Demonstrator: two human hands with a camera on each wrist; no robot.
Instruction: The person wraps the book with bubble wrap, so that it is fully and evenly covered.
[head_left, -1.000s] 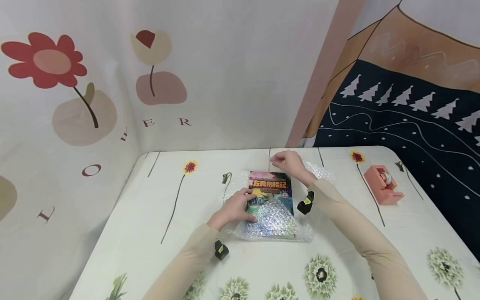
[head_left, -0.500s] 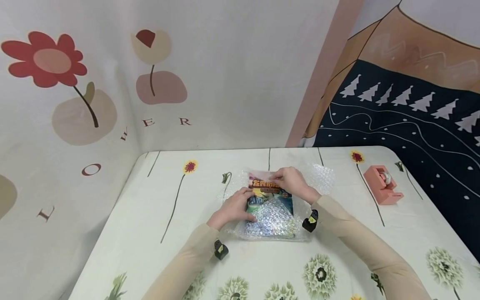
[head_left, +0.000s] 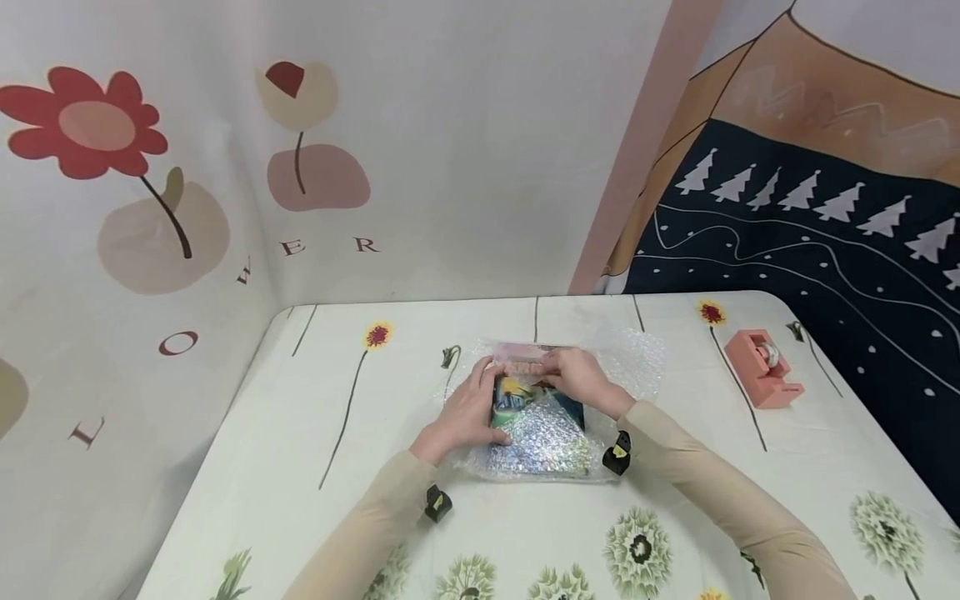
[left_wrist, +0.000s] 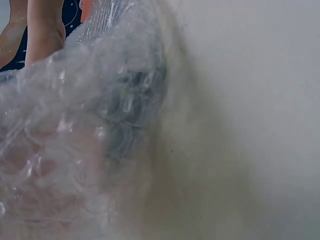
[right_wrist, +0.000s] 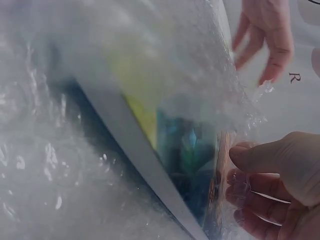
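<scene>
A colourful picture book (head_left: 516,398) lies flat in the middle of the table, on a sheet of clear bubble wrap (head_left: 633,358). One flap of the wrap covers its lower part, and the top flap lies partly over the title. My right hand (head_left: 581,381) pinches the edge of that top flap above the book; thumb and fingers of the right hand (right_wrist: 290,182) show on the film in the right wrist view. My left hand (head_left: 465,415) rests along the book's left edge with fingers extended. Bubble wrap (left_wrist: 65,110) fills much of the left wrist view and blurs what is behind it.
A coral-pink tape dispenser (head_left: 761,371) with a roll of tape stands at the table's right side. The table (head_left: 405,375) wears a white flower-printed cloth. Printed curtains (head_left: 465,167) hang behind its far edge and on the left.
My right hand has come down from beyond the book's top edge and drawn the upper wrap toward the person, over the title. My left hand stays at the left edge.
</scene>
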